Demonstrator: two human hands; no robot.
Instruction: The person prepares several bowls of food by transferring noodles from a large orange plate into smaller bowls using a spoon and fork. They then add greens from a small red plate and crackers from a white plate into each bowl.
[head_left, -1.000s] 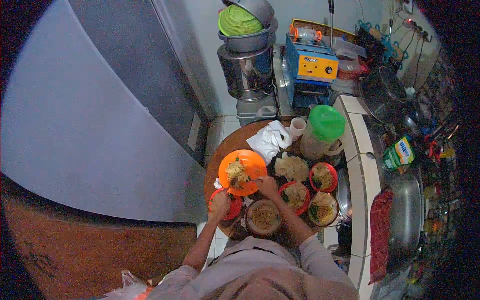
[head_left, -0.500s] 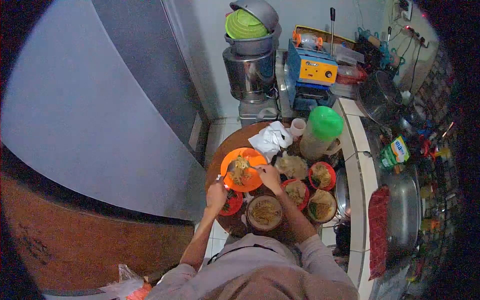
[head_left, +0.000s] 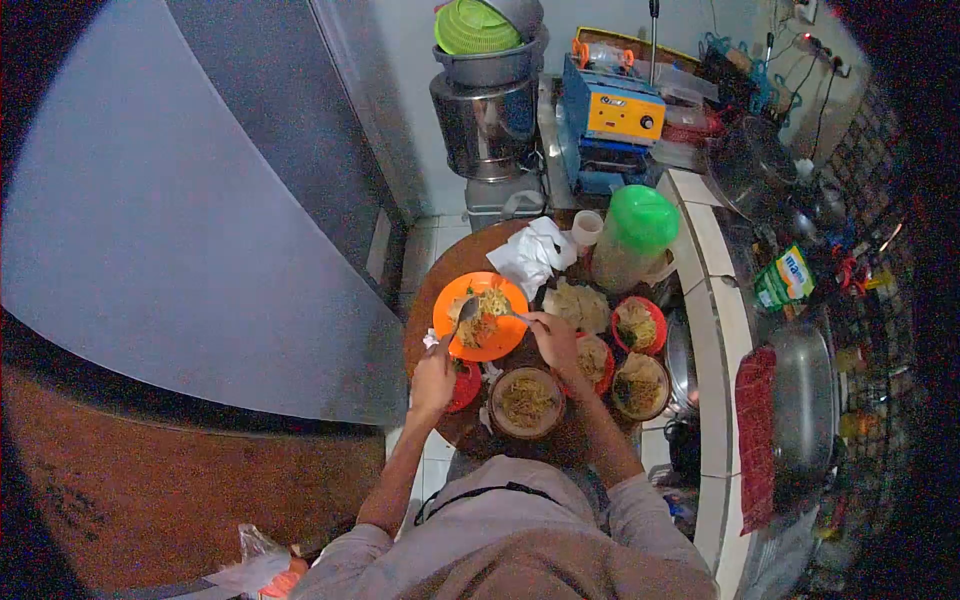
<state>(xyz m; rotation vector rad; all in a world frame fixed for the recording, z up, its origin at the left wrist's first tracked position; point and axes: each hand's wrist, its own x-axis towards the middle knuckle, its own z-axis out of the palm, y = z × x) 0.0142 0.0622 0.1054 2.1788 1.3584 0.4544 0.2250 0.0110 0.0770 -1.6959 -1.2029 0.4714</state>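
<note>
On the round brown table sits an orange plate with noodles and shredded food on it. My left hand is closed around the handle of a metal spoon, whose bowl lies over the food. From the plate's right side, my right hand grips a thin metal utensil; its tip is in the food. Partly hidden behind my left hand is a red bowl. A larger bowl of noodles stands in front of the plate, between my forearms.
Right of my right hand are red bowls of food, another bowl and a clear bag. White plastic, a cup and a green-lidded pitcher stand at the back. A tiled counter edge borders the right.
The view has shifted, so the table sits slightly higher. The spoon has moved over the food, and the food on the plate is spread differently. Both hands keep hold of their utensils.
</note>
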